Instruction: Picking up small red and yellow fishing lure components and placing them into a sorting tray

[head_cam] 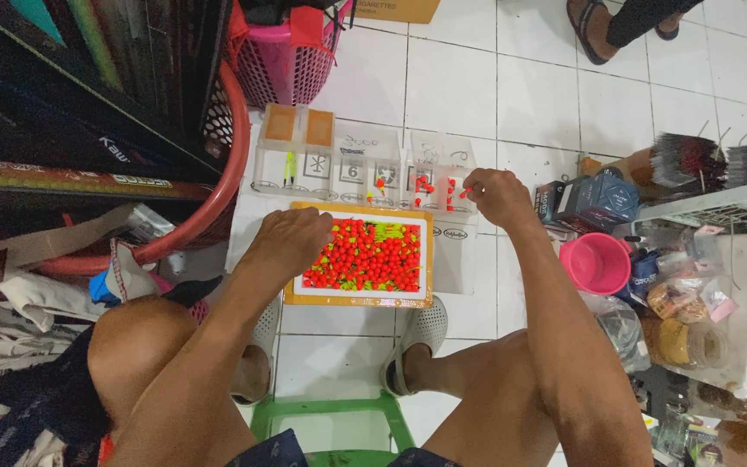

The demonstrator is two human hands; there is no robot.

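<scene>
Glossy plastic beads (pixel 365 255) fill a cardboard-edged tray (pixel 360 300); at twelve o'clock, clear smooth plastic boxes (pixel 365 164). Glazed white tiles (pixel 451 86) underneath; at three, a glossy pink plastic cup (pixel 596 262).

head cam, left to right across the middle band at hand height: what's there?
Red hoop rim → left hand → tray of red and green beads → right hand → pink bowl → white wire shelf.
</scene>
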